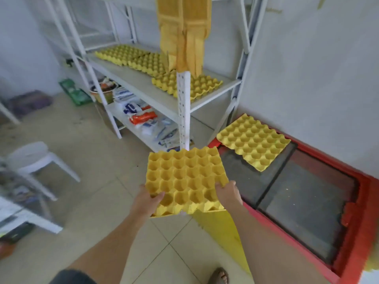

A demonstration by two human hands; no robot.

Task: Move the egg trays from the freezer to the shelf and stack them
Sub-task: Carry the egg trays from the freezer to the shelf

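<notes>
I hold a yellow egg tray (pixel 185 177) level in front of me, above the tiled floor. My left hand (pixel 148 201) grips its near left corner and my right hand (pixel 227 194) grips its near right edge. Another yellow egg tray (pixel 253 141) lies on the glass lid of the red freezer (pixel 359 212) at the right. On the white shelf (pixel 143 87) ahead lie several yellow egg trays (pixel 127 55) in a row, the nearest one (pixel 201 85) behind the shelf's front post.
A yellow sack (pixel 184 33) hangs over the shelf's right end. Packets and bags (pixel 141 117) fill the lower shelf level. A white plastic stool (pixel 34 158) stands on the floor at the left. The freezer's yellow front (pixel 223 230) is by my right arm.
</notes>
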